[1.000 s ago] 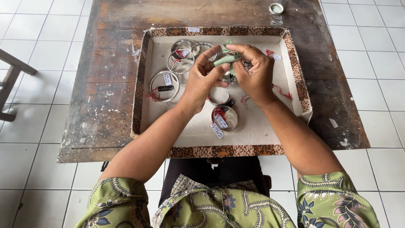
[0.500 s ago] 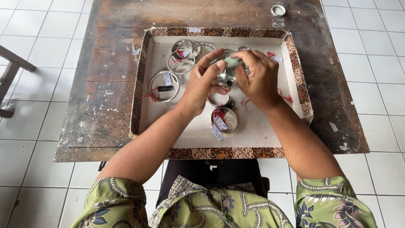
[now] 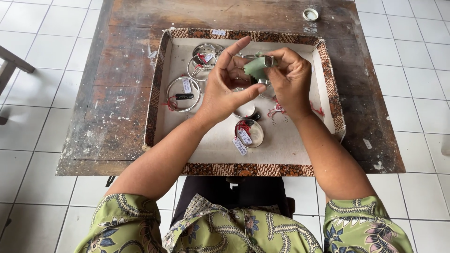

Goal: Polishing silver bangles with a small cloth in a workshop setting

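My right hand (image 3: 289, 79) pinches a small green cloth (image 3: 256, 68) wrapped around a silver ring-like piece (image 3: 269, 61) above the tray. My left hand (image 3: 225, 90) is beside it with fingers spread, its index finger pointing up, its fingertips near the cloth. Both hands hover over a shallow tray (image 3: 159, 100) with a patterned brown border and a pale lining. Silver bangles (image 3: 183, 93) with small tags and red strings lie in the tray's left part. A wide silver cuff (image 3: 250, 133) with a white tag lies below my hands.
The tray rests on a worn dark wooden table (image 3: 112, 112) standing on white floor tiles. A small round lid (image 3: 310, 14) lies at the table's far right corner. A grey furniture leg (image 3: 14, 63) shows at the left edge.
My left hand has let go of the cloth-wrapped piece and spread its fingers. My right hand keeps the cloth and piece, shifted slightly right.
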